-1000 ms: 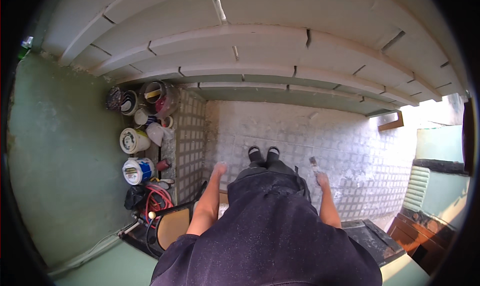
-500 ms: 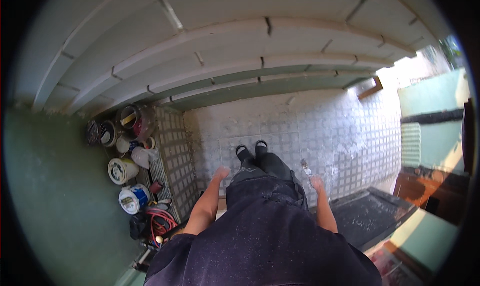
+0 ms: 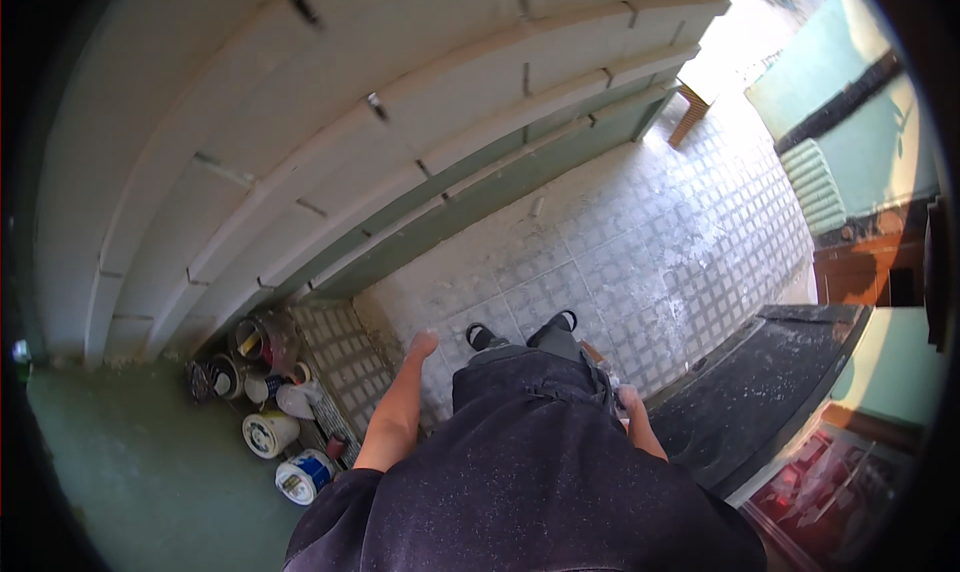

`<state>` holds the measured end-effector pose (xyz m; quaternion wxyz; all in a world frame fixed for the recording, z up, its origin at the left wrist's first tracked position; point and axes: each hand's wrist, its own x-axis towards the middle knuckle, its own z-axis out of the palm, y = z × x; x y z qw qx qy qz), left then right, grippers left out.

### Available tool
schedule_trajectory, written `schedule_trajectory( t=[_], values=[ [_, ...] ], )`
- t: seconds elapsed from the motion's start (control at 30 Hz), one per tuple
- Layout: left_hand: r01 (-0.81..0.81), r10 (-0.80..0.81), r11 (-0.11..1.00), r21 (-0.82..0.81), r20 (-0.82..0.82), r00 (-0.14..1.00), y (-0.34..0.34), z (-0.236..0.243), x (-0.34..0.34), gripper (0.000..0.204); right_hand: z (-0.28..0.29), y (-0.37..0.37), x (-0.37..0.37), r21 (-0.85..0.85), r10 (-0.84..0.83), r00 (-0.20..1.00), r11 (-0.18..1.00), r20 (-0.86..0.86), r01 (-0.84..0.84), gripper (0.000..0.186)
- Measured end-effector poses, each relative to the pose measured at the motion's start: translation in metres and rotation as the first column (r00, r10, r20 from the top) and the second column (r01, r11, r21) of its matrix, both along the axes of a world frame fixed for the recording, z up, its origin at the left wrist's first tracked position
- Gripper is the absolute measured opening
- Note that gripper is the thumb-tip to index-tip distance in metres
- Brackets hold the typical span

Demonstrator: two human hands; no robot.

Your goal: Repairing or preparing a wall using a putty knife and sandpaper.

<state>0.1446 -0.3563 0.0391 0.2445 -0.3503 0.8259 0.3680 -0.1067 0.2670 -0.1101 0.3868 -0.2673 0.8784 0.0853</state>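
A: L hand (image 3: pixel 424 344)?
B: Open, empty, over tiles (image 3: pixel 560 272); cans (image 3: pixel 270 434) at 8 o'clock.
A: R hand (image 3: pixel 630 402)?
B: Half hidden by dark clothes (image 3: pixel 520 472); grip can't tell, maybe smth small held.

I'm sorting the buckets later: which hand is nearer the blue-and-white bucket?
Left. The left hand hangs just right of the blue-and-white bucket; the right hand is beyond the body.

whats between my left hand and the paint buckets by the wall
In the head view, only patterned floor tile lies between the left hand and the paint buckets.
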Motion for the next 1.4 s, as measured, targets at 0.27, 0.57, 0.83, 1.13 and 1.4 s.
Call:
schedule_trajectory(
  t=[0.27,0.57,0.83,1.13,1.4],
  values=[
    [-0.032,0.032,0.999,0.007,-0.069,0.997,0.014,-0.016,-0.075,0.024,0.139,-0.081,-0.078,-0.162,-0.78,0.356,0.319,0.514,0.934,0.033],
    [0.322,-0.324,0.945,-0.05,-0.034,0.945,0.038,-0.021,-0.203,0.028,0.175,-0.033,-0.108,-0.074,-0.838,-0.022,-0.074,0.546,0.995,0.014],
    [0.166,-0.184,0.975,0.148,0.112,0.977,0.045,-0.01,-0.312,0.037,0.144,-0.019,-0.102,0.122,-0.685,-0.419,-0.438,0.596,0.891,0.017],
    [0.498,-0.499,0.866,-0.043,-0.017,0.866,0.021,-0.044,-0.45,0.037,0.195,-0.081,-0.181,0.037,-0.801,-0.413,-0.442,0.434,0.896,0.015],
    [0.08,-0.075,0.996,0.03,-0.127,0.989,-0.005,0.003,-0.513,0.037,0.188,-0.119,-0.313,-0.249,-0.939,0.108,0.024,0.328,0.968,0.021]
  ],
)
